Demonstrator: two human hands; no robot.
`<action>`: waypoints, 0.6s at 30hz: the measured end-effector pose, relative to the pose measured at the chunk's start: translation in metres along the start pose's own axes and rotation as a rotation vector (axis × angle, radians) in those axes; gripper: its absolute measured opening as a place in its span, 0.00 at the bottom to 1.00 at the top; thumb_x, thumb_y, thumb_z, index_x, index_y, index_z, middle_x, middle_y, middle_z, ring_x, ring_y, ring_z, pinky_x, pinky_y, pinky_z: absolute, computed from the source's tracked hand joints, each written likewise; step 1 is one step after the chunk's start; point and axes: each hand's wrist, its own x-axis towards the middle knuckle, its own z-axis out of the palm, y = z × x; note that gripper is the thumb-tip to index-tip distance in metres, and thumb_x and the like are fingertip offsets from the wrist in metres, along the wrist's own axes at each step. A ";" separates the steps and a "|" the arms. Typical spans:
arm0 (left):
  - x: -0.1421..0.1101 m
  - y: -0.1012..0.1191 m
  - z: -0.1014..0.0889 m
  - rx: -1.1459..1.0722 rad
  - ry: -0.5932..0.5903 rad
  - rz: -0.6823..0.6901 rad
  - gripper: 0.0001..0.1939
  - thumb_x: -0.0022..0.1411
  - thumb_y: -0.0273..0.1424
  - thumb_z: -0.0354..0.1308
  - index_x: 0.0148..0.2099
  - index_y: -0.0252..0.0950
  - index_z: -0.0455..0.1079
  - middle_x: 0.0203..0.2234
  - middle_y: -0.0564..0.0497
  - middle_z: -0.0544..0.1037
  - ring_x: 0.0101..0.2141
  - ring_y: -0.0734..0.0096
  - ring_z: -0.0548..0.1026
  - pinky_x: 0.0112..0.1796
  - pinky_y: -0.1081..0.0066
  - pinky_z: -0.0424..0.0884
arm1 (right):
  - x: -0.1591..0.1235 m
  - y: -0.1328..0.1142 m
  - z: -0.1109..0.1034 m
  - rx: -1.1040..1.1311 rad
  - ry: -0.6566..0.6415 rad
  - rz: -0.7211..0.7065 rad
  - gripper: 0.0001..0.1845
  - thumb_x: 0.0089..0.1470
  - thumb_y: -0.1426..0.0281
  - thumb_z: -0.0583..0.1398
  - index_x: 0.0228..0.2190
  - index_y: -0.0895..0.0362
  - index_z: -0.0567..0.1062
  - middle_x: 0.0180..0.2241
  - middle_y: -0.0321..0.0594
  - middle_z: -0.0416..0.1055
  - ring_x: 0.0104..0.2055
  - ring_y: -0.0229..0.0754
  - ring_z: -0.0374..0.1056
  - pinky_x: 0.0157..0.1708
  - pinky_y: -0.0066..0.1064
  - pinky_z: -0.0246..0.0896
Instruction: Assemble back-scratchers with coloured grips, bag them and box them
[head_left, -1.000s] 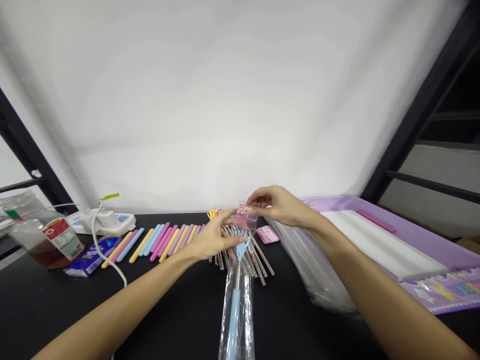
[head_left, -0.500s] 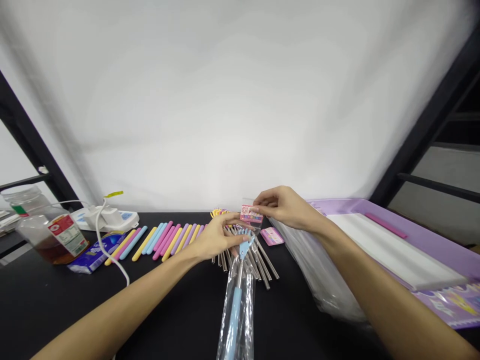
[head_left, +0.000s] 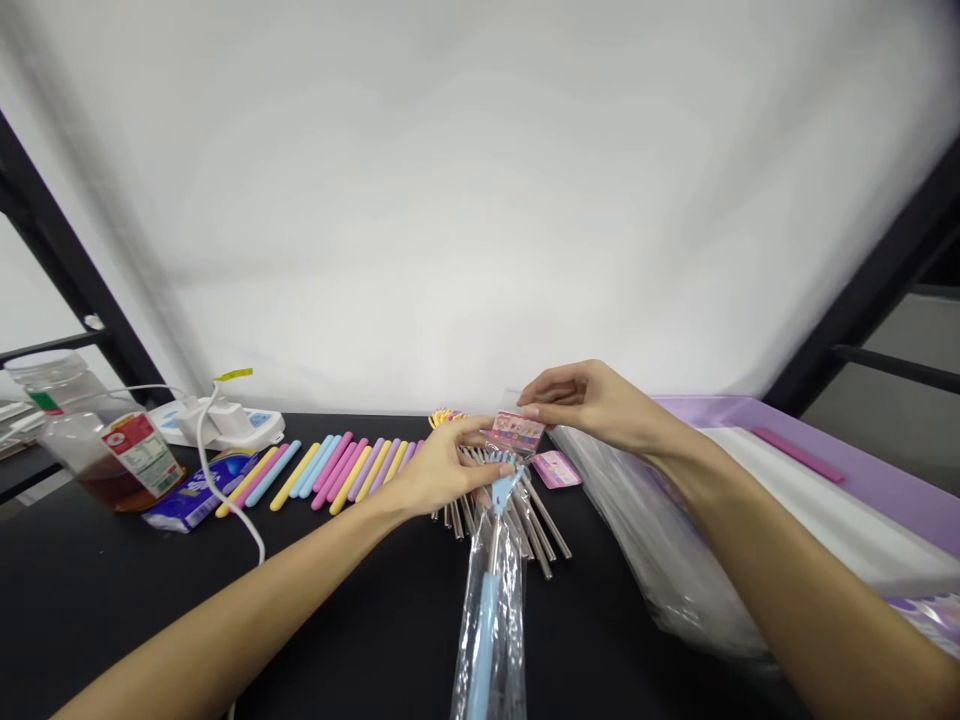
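Observation:
A light-blue back scratcher (head_left: 484,630) with a claw-shaped head and a metal neck lies inside a clear plastic bag (head_left: 517,640). My left hand (head_left: 442,465) is closed around the bag beside the scratcher's head, its thumb at the claw. Just above the claw is a small pink printed card (head_left: 517,430) at the bag's upper end. My right hand (head_left: 589,405) pinches the card's upper right edge and the clear film there. Behind and below sits a pile of metal rods (head_left: 544,530) with yellow claw heads (head_left: 447,416) at the far end, partly hidden by my left hand.
A pink card stack (head_left: 556,468) lies right of the rods, beside clear bags (head_left: 637,540) and a purple tray (head_left: 739,412). Coloured handles (head_left: 330,470) line up to the left. Farther left are a blue packet (head_left: 199,490), a power strip (head_left: 255,428) with a cable and a plastic jar (head_left: 112,440).
The view has shifted, so everything sits slightly differently. My right hand has drawn slightly away from the left, still at the card; my left hand keeps its grip on the bag.

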 end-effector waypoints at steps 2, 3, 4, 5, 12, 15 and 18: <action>0.000 -0.001 0.000 -0.020 0.001 -0.020 0.30 0.53 0.38 0.69 0.57 0.34 0.68 0.46 0.40 0.76 0.21 0.78 0.75 0.24 0.73 0.76 | 0.000 -0.002 0.001 0.009 0.032 -0.009 0.12 0.48 0.63 0.67 0.32 0.58 0.79 0.33 0.42 0.78 0.37 0.45 0.74 0.41 0.37 0.69; 0.000 -0.002 0.000 -0.024 0.006 -0.033 0.31 0.53 0.38 0.69 0.57 0.35 0.68 0.47 0.40 0.76 0.21 0.78 0.75 0.24 0.73 0.76 | 0.000 -0.003 0.001 0.003 0.051 -0.015 0.11 0.47 0.63 0.67 0.31 0.58 0.78 0.33 0.42 0.78 0.37 0.45 0.74 0.41 0.37 0.69; 0.000 -0.002 0.000 -0.025 0.013 -0.043 0.31 0.53 0.38 0.69 0.57 0.35 0.68 0.47 0.40 0.75 0.20 0.78 0.75 0.24 0.72 0.76 | -0.001 -0.004 0.001 -0.010 0.066 -0.025 0.11 0.47 0.63 0.67 0.30 0.58 0.78 0.32 0.41 0.78 0.36 0.45 0.74 0.41 0.37 0.69; 0.000 -0.003 0.000 -0.028 0.017 -0.048 0.31 0.53 0.38 0.69 0.57 0.35 0.67 0.45 0.40 0.76 0.20 0.77 0.75 0.24 0.72 0.76 | -0.001 -0.005 0.001 -0.026 0.073 -0.035 0.10 0.47 0.63 0.67 0.30 0.57 0.78 0.32 0.41 0.78 0.36 0.44 0.74 0.41 0.37 0.69; 0.002 -0.006 -0.003 -0.055 -0.038 0.016 0.28 0.57 0.39 0.66 0.56 0.35 0.67 0.31 0.48 0.78 0.23 0.73 0.76 0.28 0.72 0.75 | -0.006 -0.010 -0.004 -0.106 -0.072 -0.039 0.14 0.57 0.58 0.61 0.34 0.54 0.82 0.37 0.42 0.79 0.41 0.47 0.73 0.43 0.38 0.67; 0.003 -0.005 -0.003 -0.041 -0.040 0.016 0.25 0.57 0.40 0.66 0.54 0.34 0.69 0.34 0.46 0.79 0.23 0.73 0.76 0.28 0.72 0.75 | -0.004 -0.005 0.000 -0.125 -0.005 -0.039 0.12 0.54 0.61 0.63 0.29 0.57 0.79 0.32 0.42 0.78 0.36 0.45 0.73 0.38 0.36 0.67; 0.002 -0.003 -0.002 -0.028 -0.041 0.012 0.25 0.56 0.41 0.66 0.53 0.34 0.71 0.35 0.46 0.79 0.24 0.73 0.76 0.28 0.72 0.75 | -0.002 0.001 0.004 -0.072 0.060 -0.075 0.10 0.48 0.67 0.66 0.30 0.56 0.71 0.29 0.39 0.75 0.32 0.42 0.73 0.34 0.32 0.67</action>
